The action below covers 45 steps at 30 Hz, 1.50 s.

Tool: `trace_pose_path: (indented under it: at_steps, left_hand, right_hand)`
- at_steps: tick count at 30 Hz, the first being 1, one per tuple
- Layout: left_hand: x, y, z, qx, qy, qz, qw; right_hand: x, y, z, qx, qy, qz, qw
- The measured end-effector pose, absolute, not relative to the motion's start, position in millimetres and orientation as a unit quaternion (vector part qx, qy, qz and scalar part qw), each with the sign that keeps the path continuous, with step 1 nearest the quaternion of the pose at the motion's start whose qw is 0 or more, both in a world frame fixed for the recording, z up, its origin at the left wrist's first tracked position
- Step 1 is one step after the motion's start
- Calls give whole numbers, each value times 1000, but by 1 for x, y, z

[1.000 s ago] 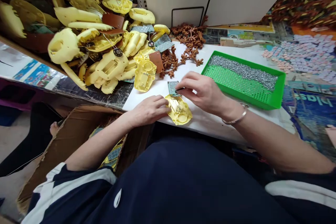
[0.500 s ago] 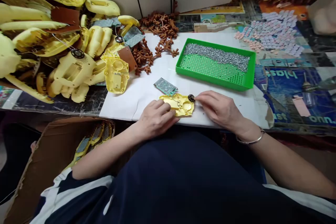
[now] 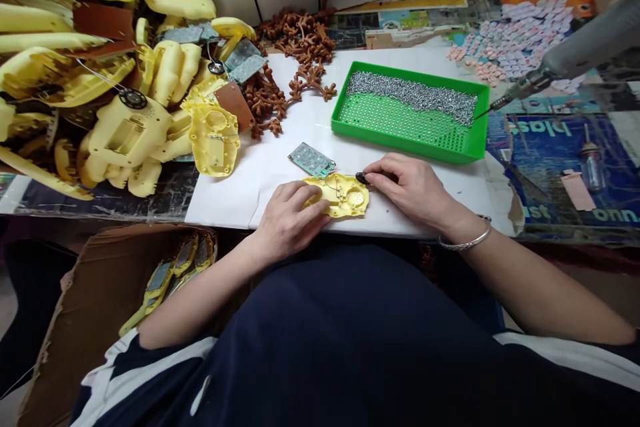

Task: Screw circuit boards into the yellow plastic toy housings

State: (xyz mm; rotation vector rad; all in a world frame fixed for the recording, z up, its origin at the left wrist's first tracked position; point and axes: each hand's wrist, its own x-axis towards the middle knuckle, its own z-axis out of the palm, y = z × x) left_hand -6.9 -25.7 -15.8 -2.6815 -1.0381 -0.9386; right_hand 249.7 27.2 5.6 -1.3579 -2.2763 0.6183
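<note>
On the white sheet near the table's front edge lies a yellow plastic shell half (image 3: 345, 197), its hollow side up, with thin wires inside. My left hand (image 3: 293, 219) grips its left end, fingers curled over the rim. Between the thumb and fingertips of my right hand (image 3: 413, 187) is a small round black speaker (image 3: 361, 178), held just beyond the shell's upper right edge. A green circuit board (image 3: 312, 160) rests behind the shell, wires running from it toward the shell.
A green perforated tray (image 3: 410, 148) of small screws stands behind my hands. A power screwdriver (image 3: 560, 60) hangs over its right end. Yellow shells (image 3: 130, 130) are heaped at left beside brown branching pieces (image 3: 305, 40). Small pale parts (image 3: 525, 33) lie far right; a cardboard box (image 3: 75, 300) sits below left.
My right hand has turned the speaker from face-up to a more edge-on tilt beside the shell. The power screwdriver has come into view at the right. The whole view has shifted slightly.
</note>
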Motion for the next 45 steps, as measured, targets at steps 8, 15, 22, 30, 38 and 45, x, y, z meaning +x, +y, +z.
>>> trace_pose_path:
  at_steps: [8, 15, 22, 30, 38, 45]
  left_hand:
    - [-2, -25, -19, -883, -345, -310, 71]
    - [0, -26, -21, -881, -348, -312, 65]
    - [0, -26, -24, -882, -348, -313, 63]
    - [-1, -23, -25, -889, -316, -328, 53]
    - [5, -29, -22, -898, -295, -315, 87]
    - [21, -21, -14, -927, -254, -257, 100]
  right_hand:
    - [244, 23, 10, -433, -828, 218, 281]
    - [245, 17, 14, -336, -917, 137, 162]
    - [233, 14, 28, -336, -942, -8, 14]
    - [207, 31, 53, -289, -950, 21, -119]
    - [220, 28, 50, -358, -927, 94, -56]
    - [205, 59, 52, -421, -897, 118, 62]
